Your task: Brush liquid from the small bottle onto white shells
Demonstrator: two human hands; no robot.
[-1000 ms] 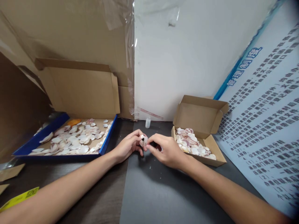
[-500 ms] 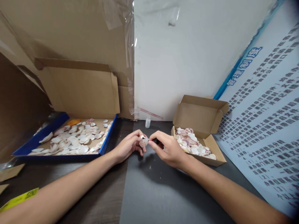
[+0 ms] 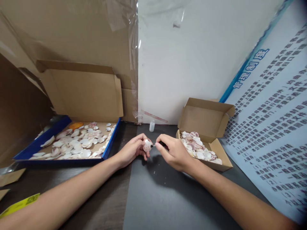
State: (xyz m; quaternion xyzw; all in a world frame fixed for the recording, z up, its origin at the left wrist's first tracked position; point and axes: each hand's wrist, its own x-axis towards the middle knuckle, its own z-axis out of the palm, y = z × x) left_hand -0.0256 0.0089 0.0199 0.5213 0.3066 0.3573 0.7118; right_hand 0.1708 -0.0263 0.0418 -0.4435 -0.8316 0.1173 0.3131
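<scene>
Gripping a shell (image 3: 147, 145) in my left hand (image 3: 137, 147), I have the thumb and forefinger closed on it, the other fingers loosely curled below. It is tilted up off the mat (image 3: 153, 204), in the gap before my right hand (image 3: 171, 151). That hand has its thumb and forefinger brought nearly together, pointing at the shell but just apart from it. A dark bit (image 3: 152, 146) sits at the shell's edge, between it and my right fingertips; it is too small to make out, and I cannot tell whether my right hand has hold of it. Something dark also shows behind my right thumb, mostly hidden.

Beyond both hands, between them, a small bottle (image 3: 152, 126) stands upright near the board (image 3: 163, 70). Left of my left hand is a blue box (image 3: 111, 138), its lid raised, with many loose shells inside. Just right of my right hand, a brown box (image 3: 222, 150) stands open with a heap of shells. White specks (image 3: 154, 172) lie on the mat, nearer me than my hands.
</scene>
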